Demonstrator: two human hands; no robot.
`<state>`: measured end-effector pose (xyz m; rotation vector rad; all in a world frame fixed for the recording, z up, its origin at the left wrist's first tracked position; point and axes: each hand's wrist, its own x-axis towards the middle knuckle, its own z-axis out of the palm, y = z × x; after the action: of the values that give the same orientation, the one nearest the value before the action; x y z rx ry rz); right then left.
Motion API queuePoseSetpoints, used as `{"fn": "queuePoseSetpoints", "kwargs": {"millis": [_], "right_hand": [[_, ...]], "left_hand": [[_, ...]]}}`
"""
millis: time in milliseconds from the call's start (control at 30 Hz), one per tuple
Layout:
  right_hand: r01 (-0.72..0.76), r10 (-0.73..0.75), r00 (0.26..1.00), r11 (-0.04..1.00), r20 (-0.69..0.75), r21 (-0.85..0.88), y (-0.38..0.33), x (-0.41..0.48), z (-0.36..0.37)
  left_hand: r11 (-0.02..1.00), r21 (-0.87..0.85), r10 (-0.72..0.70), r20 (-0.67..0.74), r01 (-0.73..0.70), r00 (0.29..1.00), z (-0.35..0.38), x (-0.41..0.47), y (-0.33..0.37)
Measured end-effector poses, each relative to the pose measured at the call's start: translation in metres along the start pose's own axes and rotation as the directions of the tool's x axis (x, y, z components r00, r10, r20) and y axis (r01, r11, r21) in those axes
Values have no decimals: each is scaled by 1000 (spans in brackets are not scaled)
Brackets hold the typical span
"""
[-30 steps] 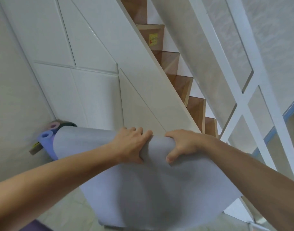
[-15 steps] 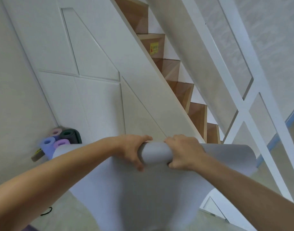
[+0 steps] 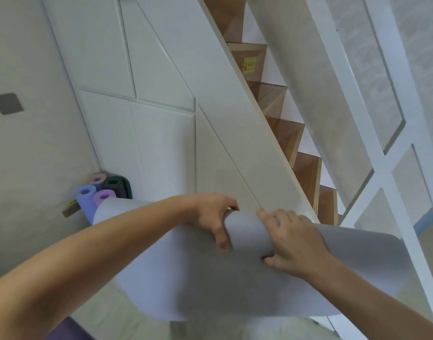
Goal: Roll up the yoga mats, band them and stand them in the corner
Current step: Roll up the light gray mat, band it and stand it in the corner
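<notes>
A grey yoga mat (image 3: pixel 200 273) hangs in the air in front of me, its top edge curled into a short roll. My left hand (image 3: pixel 214 214) grips the roll from the left, thumb on the near side. My right hand (image 3: pixel 292 239) grips it from the right, fingers over the top. The rest of the mat hangs loose below my hands. In the corner at the left stand several rolled mats: a blue one (image 3: pixel 85 200), a purple one (image 3: pixel 103 196), a pink one (image 3: pixel 97 179) and a dark green one (image 3: pixel 117 186).
White cabinet panels (image 3: pixel 161 133) under a wooden staircase (image 3: pixel 286 133) fill the wall ahead. A white railing frame (image 3: pixel 392 182) runs down the right side. A small wooden block (image 3: pixel 70 209) lies by the left wall. A purple mat edge (image 3: pixel 68 331) shows at the bottom left.
The roll at the top of the grey mat has grown thicker between my hands. The view has shifted so more of the corner mats shows.
</notes>
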<state>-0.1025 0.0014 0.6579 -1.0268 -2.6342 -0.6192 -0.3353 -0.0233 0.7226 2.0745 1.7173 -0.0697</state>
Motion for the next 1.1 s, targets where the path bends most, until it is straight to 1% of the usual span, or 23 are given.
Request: {"fn": "queuePoseSetpoints", "kwargs": {"millis": [33,67,100,133,200,267,333,400,433,500,533,600,667,700,733,767,800,833,900,933,967,1033,1100], "right_hand": [[-12,12,1000,999,1,39,2,2,0],[-43,37,996,996,78,74,5,5,-4],[-84,63,979,991,194,102,7,10,-11],[-130,83,950,981,301,141,9,14,-16],[-211,79,890,944,449,253,14,22,-25],[-313,45,814,873,579,374,18,28,-33],[-370,8,769,821,639,436,17,28,-35],[-317,-28,770,850,638,420,10,25,-35],[-269,-31,785,883,618,386,5,22,-32],[-159,7,826,962,564,221,-8,14,-27],[-112,33,854,986,520,122,-15,9,-25],[-61,58,921,998,386,-4,-23,-1,-17],[-24,24,975,1000,219,-5,-22,-3,-11],[-18,13,975,1000,223,19,-19,-1,-11],[-23,6,960,998,281,57,-14,4,-13],[-48,5,932,993,362,110,-7,10,-17],[-88,11,906,983,424,161,-2,15,-20],[-127,19,884,972,468,199,2,19,-22],[-238,34,828,925,559,297,10,30,-28],[-286,22,796,895,605,343,13,32,-30],[-329,9,770,863,639,384,15,33,-31],[-354,-24,750,829,660,432,14,31,-31],[-256,-51,777,885,627,390,8,23,-26]], "left_hand": [[999,35,10,2,-10,1000,0,-2,3],[994,107,17,-5,-17,1000,3,-3,6],[977,210,31,-32,-23,999,9,-4,7],[942,333,58,-82,-27,995,16,-5,7],[844,536,121,-207,10,971,34,-8,4],[804,592,160,-295,49,942,47,-8,-3],[824,565,188,-328,33,926,52,-3,-13],[867,499,192,-342,5,920,51,1,-20],[890,457,180,-349,-1,919,51,3,-23],[941,336,92,-315,21,944,42,3,-24],[963,268,31,-261,42,965,34,3,-24],[991,121,-38,-97,50,995,18,3,-23],[998,-39,-54,34,55,998,10,3,-25],[993,-102,-48,79,56,996,9,1,-25],[990,-130,-40,110,54,993,10,1,-24],[992,-115,-30,132,46,991,11,0,-23],[999,-44,-21,140,27,990,14,-2,-20],[997,80,-8,116,-1,993,18,-3,-18],[924,381,47,-13,-39,999,29,-5,-15],[876,482,90,-91,-35,992,38,-6,-14],[844,536,117,-158,-14,980,46,-6,-13],[843,537,134,-222,6,966,53,-4,-15],[893,451,96,-201,5,975,46,0,-20]]}}
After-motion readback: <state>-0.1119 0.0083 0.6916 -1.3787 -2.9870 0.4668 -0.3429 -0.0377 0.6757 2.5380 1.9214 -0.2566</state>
